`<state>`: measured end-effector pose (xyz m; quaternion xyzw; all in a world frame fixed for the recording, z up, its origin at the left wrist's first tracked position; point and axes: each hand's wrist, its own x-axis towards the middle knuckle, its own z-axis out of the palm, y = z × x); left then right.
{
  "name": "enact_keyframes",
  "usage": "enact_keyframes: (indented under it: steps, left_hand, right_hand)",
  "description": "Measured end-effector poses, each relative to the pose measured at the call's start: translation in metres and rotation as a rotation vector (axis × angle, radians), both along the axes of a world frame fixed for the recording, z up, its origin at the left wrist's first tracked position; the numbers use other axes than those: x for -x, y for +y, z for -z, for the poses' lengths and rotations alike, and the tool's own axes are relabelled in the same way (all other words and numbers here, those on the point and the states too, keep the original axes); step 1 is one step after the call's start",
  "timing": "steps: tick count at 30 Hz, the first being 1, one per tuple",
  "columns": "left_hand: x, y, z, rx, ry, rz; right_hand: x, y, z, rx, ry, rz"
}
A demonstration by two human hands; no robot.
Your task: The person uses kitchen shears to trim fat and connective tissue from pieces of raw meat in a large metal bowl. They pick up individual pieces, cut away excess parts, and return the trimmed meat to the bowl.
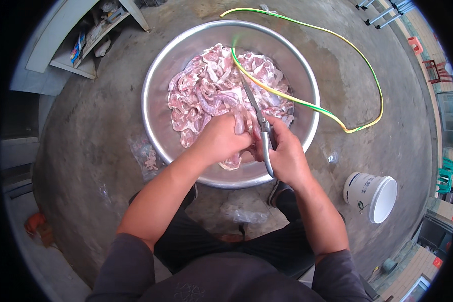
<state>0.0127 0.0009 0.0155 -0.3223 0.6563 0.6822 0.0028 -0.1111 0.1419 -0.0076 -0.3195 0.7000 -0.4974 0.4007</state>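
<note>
A wide metal basin (155, 75) holds a heap of raw, pinkish meat pieces (196, 95). Over its near side, my left hand (221, 138) is closed around a piece of raw meat (240, 123), with part of it showing between thumb and fingers. Close beside it, my right hand (289, 153) grips a pair of scissors (267, 148) by the metal handles. One serrated blade points away from me over the heap; the other is mostly hidden by the hand and meat. Whether the blades touch the held piece I cannot tell.
A yellow-green hose (307, 104) runs over the basin's right rim, its end above the meat, and loops across the concrete floor. To the right a white bucket (385, 199) lies on its side. A plastic bag with scraps (148, 156) lies left of the basin, near a shelf unit (78, 60).
</note>
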Motion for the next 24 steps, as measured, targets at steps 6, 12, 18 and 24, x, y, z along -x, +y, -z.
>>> enact_keyframes:
  steps: [6, 12, 18, 24]
  left_hand:
    - [-0.004, -0.009, 0.028, -0.086, 0.215, 0.036]
    - [-0.007, -0.012, 0.028, -0.244, 0.078, 0.081]
    - [-0.009, -0.016, 0.019, -0.400, 0.096, 0.130]
    - [-0.008, -0.015, 0.021, -0.255, 0.086, 0.192]
  right_hand:
    - [0.005, -0.002, -0.008, -0.055, -0.120, -0.003]
    - [0.005, -0.001, -0.007, -0.058, -0.097, -0.017]
    - [0.005, -0.002, -0.007, -0.115, -0.024, -0.044]
    - [0.004, -0.002, -0.004, -0.059, -0.031, -0.019]
